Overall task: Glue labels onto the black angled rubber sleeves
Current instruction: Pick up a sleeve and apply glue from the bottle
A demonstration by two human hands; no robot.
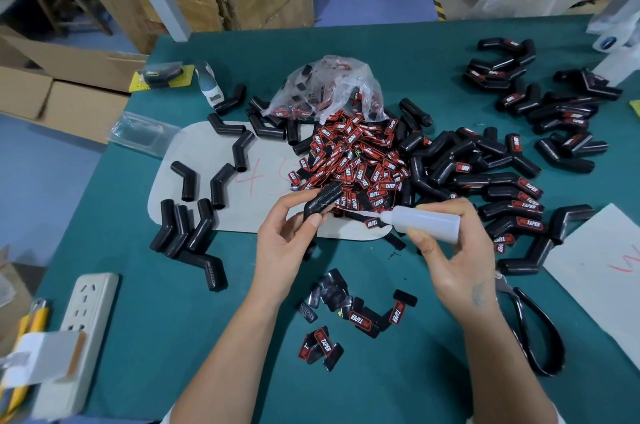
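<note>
Pinching one black angled rubber sleeve [320, 201] in the left hand [287, 236], the person is gripping a translucent plastic glue bottle [424, 219] in the right hand [450, 250], its nozzle lying just beside the sleeve. It looks like the gluing step; next, a red-and-black label [360, 319] from the green table [242, 337] needs pressing on squarely.

Both hands raised, left hand [289, 226] and right hand [450, 250] curled, gripping

Green-topped table [194, 312] fills the frame — a pale sheet [242, 215] sits at centre left with bare black sleeves [188, 179] scattered over it. Labelled sleeves [512, 205] crowd the right side, loose labels [360, 316] lie at lower centre. White power strip [83, 330] at lower left, black-handled scissors [533, 330] at lower right — another white sheet [609, 271] beside them.
</note>
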